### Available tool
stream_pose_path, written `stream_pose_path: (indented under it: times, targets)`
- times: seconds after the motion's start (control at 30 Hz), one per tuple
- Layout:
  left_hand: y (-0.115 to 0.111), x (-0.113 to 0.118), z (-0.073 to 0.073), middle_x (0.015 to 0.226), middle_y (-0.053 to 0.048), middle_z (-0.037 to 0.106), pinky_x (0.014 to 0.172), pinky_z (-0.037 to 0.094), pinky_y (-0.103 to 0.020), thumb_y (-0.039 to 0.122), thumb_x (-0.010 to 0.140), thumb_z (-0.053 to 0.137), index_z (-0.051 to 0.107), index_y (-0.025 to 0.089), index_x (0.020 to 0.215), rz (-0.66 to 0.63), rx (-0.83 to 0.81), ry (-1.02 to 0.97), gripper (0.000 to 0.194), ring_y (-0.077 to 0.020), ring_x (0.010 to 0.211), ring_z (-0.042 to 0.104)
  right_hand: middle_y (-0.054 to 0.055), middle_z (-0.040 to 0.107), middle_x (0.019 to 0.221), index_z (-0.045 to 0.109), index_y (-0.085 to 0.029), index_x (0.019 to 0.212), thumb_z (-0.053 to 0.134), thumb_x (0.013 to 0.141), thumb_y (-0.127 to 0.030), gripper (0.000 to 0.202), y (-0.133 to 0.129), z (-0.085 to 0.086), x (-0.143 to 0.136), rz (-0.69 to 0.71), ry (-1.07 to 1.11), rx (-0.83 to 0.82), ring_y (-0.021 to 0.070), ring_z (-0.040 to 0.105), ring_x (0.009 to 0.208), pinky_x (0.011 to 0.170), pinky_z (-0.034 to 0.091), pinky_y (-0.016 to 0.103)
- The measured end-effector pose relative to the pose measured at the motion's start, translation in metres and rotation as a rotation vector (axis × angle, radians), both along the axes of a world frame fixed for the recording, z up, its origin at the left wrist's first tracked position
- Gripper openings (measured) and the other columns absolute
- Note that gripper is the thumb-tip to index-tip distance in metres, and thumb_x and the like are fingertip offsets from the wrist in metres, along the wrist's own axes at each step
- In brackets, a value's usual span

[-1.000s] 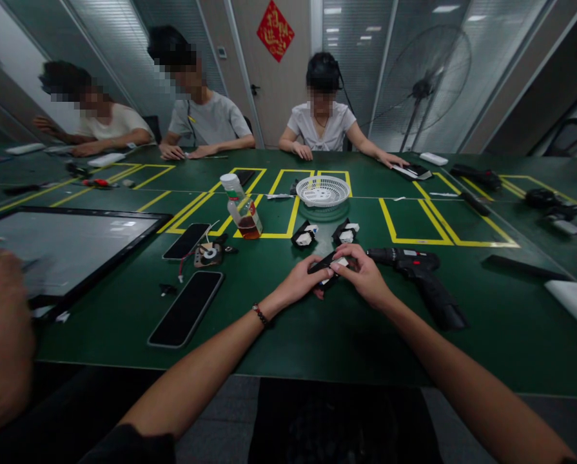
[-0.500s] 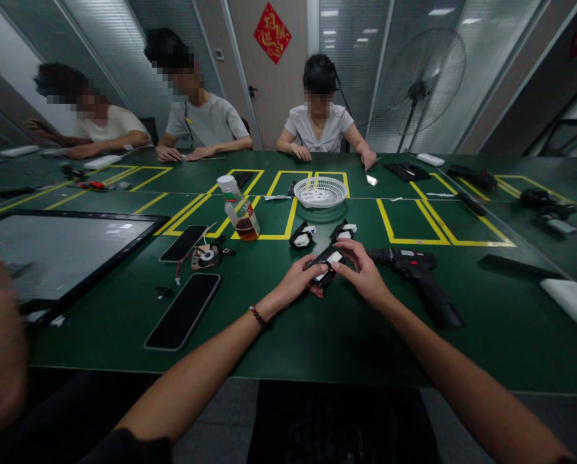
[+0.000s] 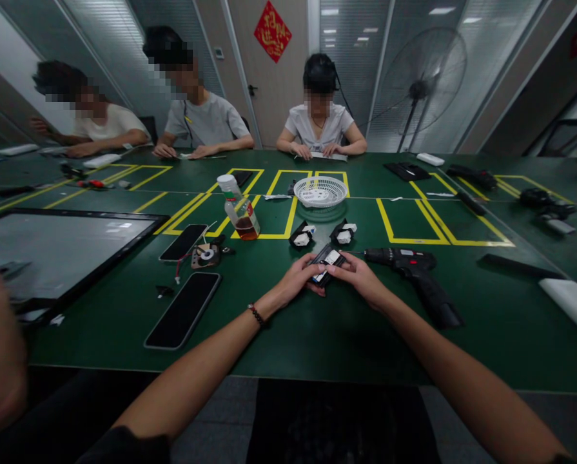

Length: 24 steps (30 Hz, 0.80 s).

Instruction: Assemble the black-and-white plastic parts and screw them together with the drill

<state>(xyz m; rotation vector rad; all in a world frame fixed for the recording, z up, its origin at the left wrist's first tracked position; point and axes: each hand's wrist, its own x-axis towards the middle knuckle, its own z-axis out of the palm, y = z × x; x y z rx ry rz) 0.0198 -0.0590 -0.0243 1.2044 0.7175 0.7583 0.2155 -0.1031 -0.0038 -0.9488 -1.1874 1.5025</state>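
Observation:
Between my two hands is a small black part with white labels (image 3: 332,257), tilted above the green table. My left hand (image 3: 300,276) grips its left side, thumb on top. My right hand (image 3: 361,274) holds its right side, with the thumb near the other thumb. Just beyond lie two black pieces with white parts, one on the left (image 3: 302,236) and one on the right (image 3: 343,232). A black power drill (image 3: 414,264) lies to the right of my right hand, its bit pointing left.
A white basket (image 3: 320,192) and a bottle of brown liquid (image 3: 240,209) stand farther back. Phones (image 3: 184,311), a wired component (image 3: 205,255) and a framed panel (image 3: 70,258) lie left. Three people sit opposite; another person's arm (image 3: 0,348) is at the left edge.
My right hand has closed in with its fingers lower around the black part. Across the table, the person in the middle has brought both hands together over a light strip.

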Motion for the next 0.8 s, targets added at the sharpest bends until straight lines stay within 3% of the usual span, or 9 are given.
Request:
stream_pose_path:
  times: [0.1,0.23,0.53,0.8]
  targets:
    - [0.0026,-0.0010,-0.0019,0.091,-0.007,0.062,0.063,0.064,-0.040,0.043,0.089,0.063,0.056,0.014,0.118,-0.045,-0.040,-0.026,0.042,-0.0196,0.071,0.069,0.007,0.073,0.117,0.064,-0.021,0.123,0.079,0.079,-0.037,0.049,0.0011,0.0000,0.0006,-0.014,-0.012,0.020,0.0262,0.069,0.109,0.107,0.044,0.047]
    - [0.0033,0.0012,-0.0024,0.088,-0.006,0.061,0.061,0.064,-0.039,0.046,0.088,0.063,0.057,0.014,0.112,-0.015,-0.037,-0.013,0.040,-0.0192,0.069,0.069,0.007,0.074,0.115,0.065,-0.022,0.120,0.080,0.078,-0.037,0.048,0.0011,-0.0007,-0.0008,-0.013,-0.021,0.033,0.0260,0.069,0.108,0.105,0.046,0.045]
    - [0.0006,0.0022,-0.0001,0.085,-0.003,0.060,0.049,0.060,-0.030,0.048,0.087,0.064,0.057,0.015,0.109,0.057,0.111,0.066,0.040,-0.0153,0.061,0.065,0.005,0.073,0.115,0.061,-0.024,0.122,0.079,0.079,-0.038,0.048,0.0006,-0.0066,-0.0019,0.004,-0.011,0.013,0.0249,0.068,0.107,0.103,0.047,0.043]
    - [0.0047,0.0025,-0.0040,0.075,0.000,0.060,0.047,0.058,-0.030,0.054,0.088,0.059,0.054,0.016,0.099,0.070,0.018,0.033,0.040,-0.0152,0.053,0.063,0.006,0.071,0.117,0.065,-0.022,0.122,0.073,0.085,-0.040,0.041,0.0020,-0.0042,-0.0040,0.026,0.055,-0.002,0.0244,0.064,0.113,0.107,0.044,0.044]
